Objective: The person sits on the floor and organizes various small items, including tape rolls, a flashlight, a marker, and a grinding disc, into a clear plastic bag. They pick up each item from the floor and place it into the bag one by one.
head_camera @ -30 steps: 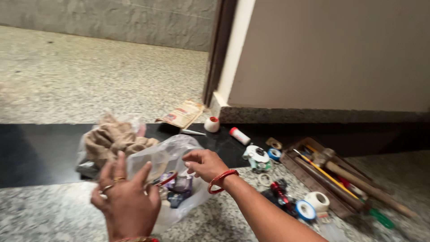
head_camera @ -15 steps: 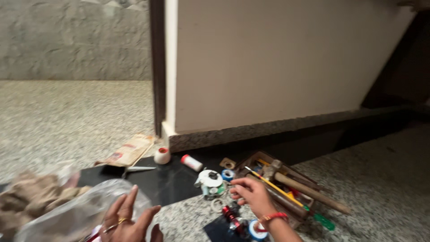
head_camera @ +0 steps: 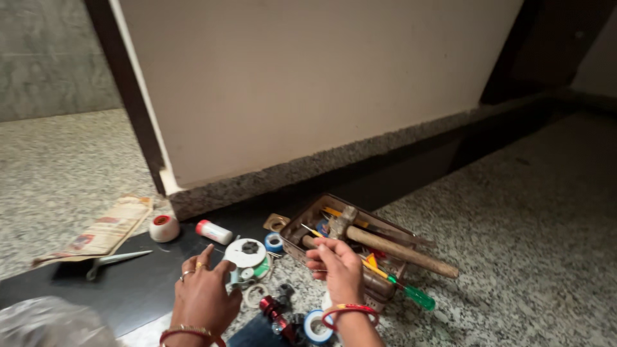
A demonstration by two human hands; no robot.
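My right hand (head_camera: 337,270) hovers over the near edge of a brown tool tray (head_camera: 302,225), fingertips pinched together; whether something small sits between them is hidden. A hammer (head_camera: 398,250) with a wooden handle lies across the tray, its handle pointing right. A screwdriver with a green handle (head_camera: 418,297) sticks out to the right below my hand. My left hand (head_camera: 205,295) rests low over the dark floor strip, fingers apart and holding nothing, its index finger next to a white round reel (head_camera: 247,254).
Around the hands lie a blue tape roll (head_camera: 275,242), a white and blue roll (head_camera: 315,324), a red tool (head_camera: 276,311), a small white bottle (head_camera: 214,231), a round white pot (head_camera: 164,228), folded newspaper (head_camera: 106,231) and a clear plastic bag (head_camera: 51,321). A wall base runs behind.
The view swung right, away from the bag. My left hand let go of the plastic bag and moved beside the white reel. My right hand moved to the tool tray.
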